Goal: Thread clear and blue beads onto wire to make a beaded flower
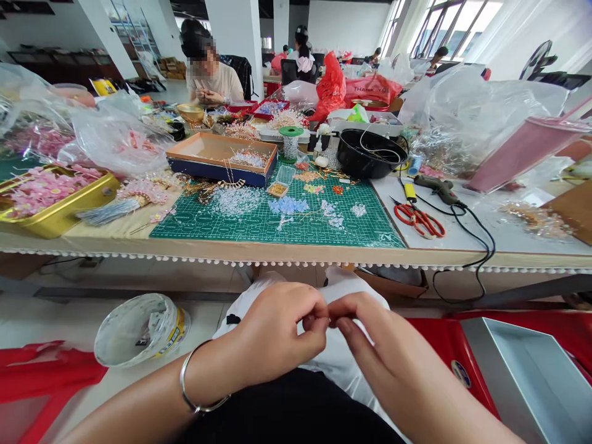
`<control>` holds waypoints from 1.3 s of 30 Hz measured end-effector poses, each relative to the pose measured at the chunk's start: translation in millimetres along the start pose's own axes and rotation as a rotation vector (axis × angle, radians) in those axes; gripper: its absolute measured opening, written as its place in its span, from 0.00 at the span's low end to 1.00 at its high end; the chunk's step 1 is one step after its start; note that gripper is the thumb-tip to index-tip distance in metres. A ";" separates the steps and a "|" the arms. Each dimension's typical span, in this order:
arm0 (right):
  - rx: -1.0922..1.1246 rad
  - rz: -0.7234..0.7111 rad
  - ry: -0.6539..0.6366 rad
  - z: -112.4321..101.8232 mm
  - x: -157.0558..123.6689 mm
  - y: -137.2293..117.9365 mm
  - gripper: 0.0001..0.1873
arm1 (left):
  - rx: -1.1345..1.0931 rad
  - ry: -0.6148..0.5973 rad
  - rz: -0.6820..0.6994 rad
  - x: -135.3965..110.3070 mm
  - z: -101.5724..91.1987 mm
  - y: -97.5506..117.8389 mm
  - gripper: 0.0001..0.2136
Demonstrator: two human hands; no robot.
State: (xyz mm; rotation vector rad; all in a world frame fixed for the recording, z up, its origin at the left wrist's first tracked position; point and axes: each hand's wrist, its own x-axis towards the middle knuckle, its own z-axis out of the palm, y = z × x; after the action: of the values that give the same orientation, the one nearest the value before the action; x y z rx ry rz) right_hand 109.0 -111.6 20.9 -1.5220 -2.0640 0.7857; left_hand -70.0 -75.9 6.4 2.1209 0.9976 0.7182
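Observation:
My left hand (277, 330), with a silver bangle on its wrist, is curled in a pinch below the table edge, over my lap. My right hand (379, 345) meets it fingertip to fingertip, its fingers also pressed together. What they pinch between them is too small to make out. Under both hands lies a white plastic bag (342, 283) on my lap. On the table above, a green cutting mat (277, 222) carries heaps of clear and pale blue beads (289, 205) and gold wire pieces.
Red scissors (419, 219) and a glue gun (439, 188) with a black cord lie right of the mat. A black bowl (365, 154), an open box (222, 157), a gold tin of pink flowers (50, 197) stand behind. A person sits opposite. A lined bucket (139, 330) and grey tray (531, 376) flank my lap.

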 end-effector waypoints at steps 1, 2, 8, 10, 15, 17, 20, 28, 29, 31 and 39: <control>-0.050 -0.015 0.016 5.3 0.4 -1.6 0.10 | 0.027 0.011 0.000 -0.2 1.1 -0.5 0.04; -0.090 -0.030 0.047 10.6 0.9 -2.2 0.10 | 0.047 0.015 -0.006 -0.2 1.9 -1.2 0.03; -0.059 -0.054 0.128 26.8 1.8 10.6 0.07 | 0.098 0.005 0.013 2.7 3.4 -7.2 0.03; -0.027 -0.007 0.083 25.9 1.9 15.8 0.07 | 0.141 0.024 0.077 4.5 4.5 -9.4 0.03; 0.047 0.095 -0.023 20.4 5.0 24.0 0.09 | 0.168 0.021 0.141 9.8 10.9 -11.9 0.04; 0.079 0.081 -0.014 19.0 7.1 27.2 0.09 | 0.141 0.010 0.129 12.4 12.3 -10.2 0.04; 0.111 0.031 0.055 16.2 8.8 34.5 0.10 | 0.109 -0.026 0.133 20.0 5.8 -10.6 0.03; 0.296 0.225 0.444 3.4 -2.6 65.8 0.12 | 0.675 0.319 -0.226 85.8 -44.2 -88.7 0.12; 0.351 0.258 0.456 3.1 -3.1 69.1 0.13 | 0.719 0.320 -0.235 93.7 -45.3 -99.2 0.12; 0.440 0.298 0.463 3.3 -2.5 74.0 0.14 | 0.778 0.311 -0.243 105.1 -42.6 -114.0 0.11; 0.470 0.308 0.375 -3.5 4.6 73.6 0.11 | 0.836 0.216 -0.287 110.9 -32.8 -126.3 0.12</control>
State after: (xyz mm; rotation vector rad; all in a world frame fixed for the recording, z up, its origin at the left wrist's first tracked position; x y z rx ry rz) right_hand 161.3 -89.9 -26.3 -1.5785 -1.2831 0.9315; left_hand -86.9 85.4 -48.5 2.5126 1.9284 0.4193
